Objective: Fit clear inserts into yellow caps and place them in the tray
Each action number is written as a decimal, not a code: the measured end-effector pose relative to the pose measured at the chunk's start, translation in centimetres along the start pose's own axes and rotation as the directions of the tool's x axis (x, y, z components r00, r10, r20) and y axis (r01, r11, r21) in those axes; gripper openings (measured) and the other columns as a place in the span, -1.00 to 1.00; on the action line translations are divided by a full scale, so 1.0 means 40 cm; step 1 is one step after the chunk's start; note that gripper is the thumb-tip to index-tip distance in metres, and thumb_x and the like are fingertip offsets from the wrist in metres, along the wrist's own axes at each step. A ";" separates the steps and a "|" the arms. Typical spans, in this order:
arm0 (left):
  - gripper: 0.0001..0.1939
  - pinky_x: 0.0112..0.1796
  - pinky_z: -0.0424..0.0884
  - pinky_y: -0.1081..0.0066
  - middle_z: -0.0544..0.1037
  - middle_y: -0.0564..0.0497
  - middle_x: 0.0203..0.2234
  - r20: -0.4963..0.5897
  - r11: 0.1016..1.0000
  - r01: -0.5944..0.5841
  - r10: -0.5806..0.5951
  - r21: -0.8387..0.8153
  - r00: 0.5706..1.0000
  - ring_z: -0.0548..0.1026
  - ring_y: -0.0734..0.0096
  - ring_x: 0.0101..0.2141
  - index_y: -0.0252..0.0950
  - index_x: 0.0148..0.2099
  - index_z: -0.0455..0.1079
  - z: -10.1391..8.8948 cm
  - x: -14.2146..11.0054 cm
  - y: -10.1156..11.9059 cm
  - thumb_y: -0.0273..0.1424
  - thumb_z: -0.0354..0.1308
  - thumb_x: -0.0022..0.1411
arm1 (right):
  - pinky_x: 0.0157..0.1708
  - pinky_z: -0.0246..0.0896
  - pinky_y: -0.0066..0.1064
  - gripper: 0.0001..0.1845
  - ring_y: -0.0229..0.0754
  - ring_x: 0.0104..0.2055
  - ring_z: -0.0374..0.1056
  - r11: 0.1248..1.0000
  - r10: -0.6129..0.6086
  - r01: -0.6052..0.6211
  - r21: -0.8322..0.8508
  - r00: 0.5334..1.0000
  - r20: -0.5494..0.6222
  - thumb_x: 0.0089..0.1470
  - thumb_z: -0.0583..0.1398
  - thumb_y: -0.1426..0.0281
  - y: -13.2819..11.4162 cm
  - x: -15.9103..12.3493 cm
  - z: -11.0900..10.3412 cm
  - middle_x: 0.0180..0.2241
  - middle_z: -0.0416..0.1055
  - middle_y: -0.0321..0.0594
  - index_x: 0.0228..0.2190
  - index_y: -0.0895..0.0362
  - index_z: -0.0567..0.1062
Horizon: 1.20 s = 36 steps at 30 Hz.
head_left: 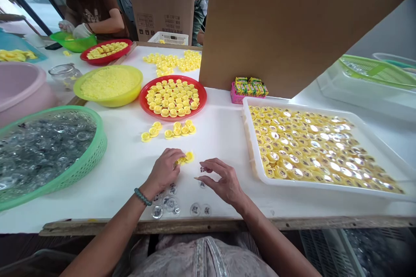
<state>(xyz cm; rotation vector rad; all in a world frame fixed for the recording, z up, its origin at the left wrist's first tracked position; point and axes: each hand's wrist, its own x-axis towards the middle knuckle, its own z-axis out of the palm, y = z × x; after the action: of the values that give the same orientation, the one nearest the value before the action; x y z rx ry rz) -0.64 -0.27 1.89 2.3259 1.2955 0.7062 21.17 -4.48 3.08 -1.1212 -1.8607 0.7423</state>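
Observation:
My left hand (pixel 164 171), with a beaded green bracelet, is shut on a few yellow plastic caps (pixel 183 158) at its fingertips. My right hand (pixel 224 181) hovers to the right of it, fingers curved and apart, with nothing visibly held. Small clear plastic domes (pixel 170 203) lie scattered on the white table (pixel 123 194) just below my hands. A short row of loose yellow caps (pixel 169 130) sits beyond them. Further on, a red plate (pixel 173 97) holds rows of the same caps. To my right, a white tray (pixel 312 147) is packed with shiny clear-and-yellow pieces.
A green basket (pixel 48 151) heaped with clear domes stands at my left, a pink basin (pixel 19 86) behind it. A yellow bowl (pixel 108 85) holds yellow bits. A large cardboard sheet (pixel 279 21) rises at the right. A co-worker's gloved hands (pixel 78 30) work over a green bowl far left.

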 end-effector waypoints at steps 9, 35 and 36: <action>-0.50 -0.16 0.43 0.33 0.41 0.00 -0.11 -0.029 0.926 0.128 -0.148 -0.354 0.989 0.38 0.34 -0.13 -0.20 0.00 0.30 0.032 -0.016 -0.004 -0.65 -0.02 0.00 | -0.39 0.32 -0.47 -0.68 -0.23 -0.28 0.37 0.980 0.102 -0.081 -0.182 0.988 0.112 0.01 0.23 0.36 0.019 0.024 -0.012 -0.24 0.44 -0.20 -0.13 0.07 0.44; -0.61 -0.25 0.37 0.34 0.44 0.00 -0.34 -0.075 0.951 0.158 -0.184 -0.266 0.980 0.40 0.32 -0.31 -0.26 -0.18 0.35 0.027 -0.014 0.003 -0.68 -0.02 -0.05 | -0.19 0.20 -0.26 -0.78 -0.08 -0.20 0.26 0.764 -0.014 0.126 -0.633 0.984 0.178 0.09 0.09 0.51 0.021 0.065 0.070 -0.22 0.38 -0.11 -0.18 0.14 0.38; -0.62 -0.25 0.37 0.34 0.44 0.01 -0.34 -0.073 0.950 0.162 -0.188 -0.266 0.980 0.40 0.32 -0.31 -0.26 -0.18 0.35 0.029 -0.014 0.001 -0.68 -0.03 -0.04 | -0.18 0.20 -0.26 -0.77 -0.08 -0.19 0.26 0.762 -0.011 0.115 -0.638 0.986 0.166 0.08 0.09 0.51 0.025 0.068 0.067 -0.22 0.38 -0.10 -0.18 0.14 0.38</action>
<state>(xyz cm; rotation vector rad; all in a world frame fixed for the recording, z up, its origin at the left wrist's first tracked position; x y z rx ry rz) -0.18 -0.86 0.83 1.9642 1.3430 0.8812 18.53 -1.79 1.92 -1.4383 -2.3647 0.1185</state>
